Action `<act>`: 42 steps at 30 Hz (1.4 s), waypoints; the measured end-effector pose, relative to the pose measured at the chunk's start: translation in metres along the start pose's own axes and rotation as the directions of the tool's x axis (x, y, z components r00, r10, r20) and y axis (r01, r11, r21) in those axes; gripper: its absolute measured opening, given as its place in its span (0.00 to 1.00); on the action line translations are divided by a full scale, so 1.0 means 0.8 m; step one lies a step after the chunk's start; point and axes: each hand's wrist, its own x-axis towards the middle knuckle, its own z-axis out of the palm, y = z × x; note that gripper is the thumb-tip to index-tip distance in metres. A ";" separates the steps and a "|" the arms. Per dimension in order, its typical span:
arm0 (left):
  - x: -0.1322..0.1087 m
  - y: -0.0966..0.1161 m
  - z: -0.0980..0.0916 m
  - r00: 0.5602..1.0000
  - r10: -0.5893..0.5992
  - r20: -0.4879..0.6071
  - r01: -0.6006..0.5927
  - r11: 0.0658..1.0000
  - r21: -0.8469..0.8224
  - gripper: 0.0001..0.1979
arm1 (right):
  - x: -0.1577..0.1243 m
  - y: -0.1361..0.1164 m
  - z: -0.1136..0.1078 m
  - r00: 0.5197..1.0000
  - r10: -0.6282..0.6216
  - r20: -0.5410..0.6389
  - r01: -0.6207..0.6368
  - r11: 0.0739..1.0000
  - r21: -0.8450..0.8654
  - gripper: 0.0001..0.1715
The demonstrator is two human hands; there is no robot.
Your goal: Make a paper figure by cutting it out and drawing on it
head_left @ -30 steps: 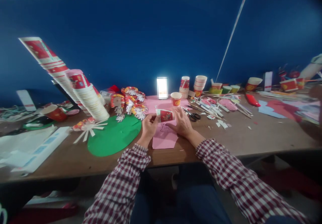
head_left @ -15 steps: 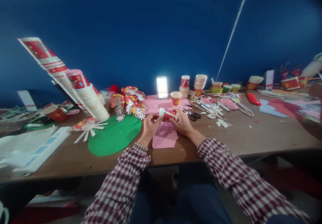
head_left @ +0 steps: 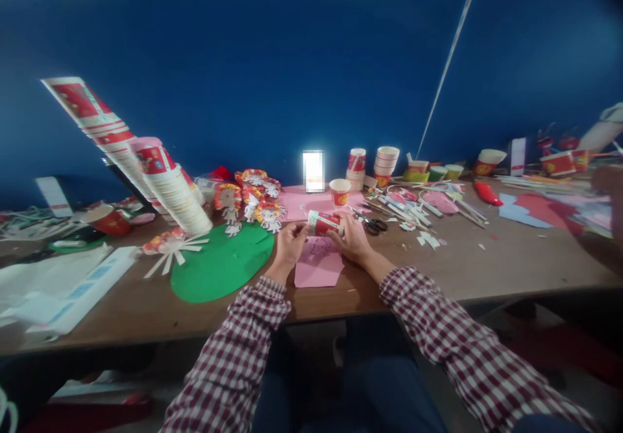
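Observation:
A red and white paper cup (head_left: 325, 222) lies on its side between my hands, above a pink sheet of paper (head_left: 318, 272) that has dark line drawings on it. Around the right end of the cup, my right hand (head_left: 354, 238) is closed. The bent fingers of my left hand (head_left: 291, 243) pinch at its left end. Just beyond, another paper cup (head_left: 340, 193) stands upright on more pink paper. A pair of black-handled scissors (head_left: 374, 225) rests to the right of my right hand.
Tall leaning stacks of paper cups (head_left: 178, 196) stand at left, behind a green paper oval (head_left: 219, 274). Paper lion figures (head_left: 256, 199) are heaped near the wall. A lit screen (head_left: 313, 172) stands at the back. Pens and paper scraps (head_left: 411, 209) lie to the right.
The view has tilted slightly upward, showing more above the blue wall. Both hands and the cup stay in nearly the same place.

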 end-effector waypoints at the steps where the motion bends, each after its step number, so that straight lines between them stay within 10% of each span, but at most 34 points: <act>1: 0.000 0.000 0.000 1.000 0.005 0.004 -0.005 1.000 0.007 0.15 | 0.000 0.000 0.000 1.000 0.002 -0.002 -0.002 1.000 0.000 0.27; 42: 0.012 0.013 0.005 0.851 0.468 0.239 -0.523 0.710 0.472 0.15 | 0.010 -0.029 -0.006 0.992 0.054 0.116 -0.014 0.946 -0.324 0.34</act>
